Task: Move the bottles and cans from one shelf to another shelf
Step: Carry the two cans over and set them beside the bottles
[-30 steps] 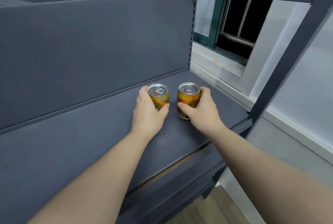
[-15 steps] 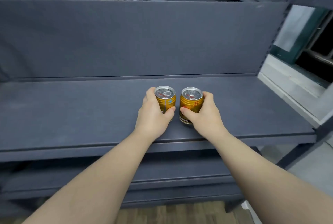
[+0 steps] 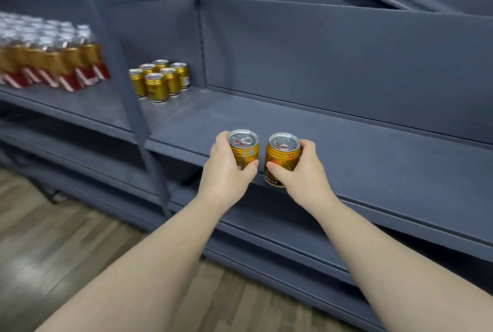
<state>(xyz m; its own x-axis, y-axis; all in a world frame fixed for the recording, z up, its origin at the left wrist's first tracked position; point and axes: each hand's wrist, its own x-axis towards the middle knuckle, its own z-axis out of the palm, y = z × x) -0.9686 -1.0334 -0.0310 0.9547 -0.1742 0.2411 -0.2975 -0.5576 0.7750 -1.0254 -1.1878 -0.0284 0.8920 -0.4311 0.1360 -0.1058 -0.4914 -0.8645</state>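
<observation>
Your left grip [image 3: 226, 174] is curled tight round one gold can [image 3: 245, 150], and your right grip [image 3: 302, 174] wraps the other can [image 3: 281, 157]. Both cans are upright, just beside each other, at the front edge of the shelf [image 3: 373, 161].

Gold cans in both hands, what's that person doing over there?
A person is handling drink cans at a dark grey shelf. The left hand grips the left can and the right hand grips the right can, side by side at the shelf's front edge; whether they rest on it is unclear. Farther left on the shelf stands a cluster of six matching cans, and beyond a post sit blurred gold and red drinks.
</observation>
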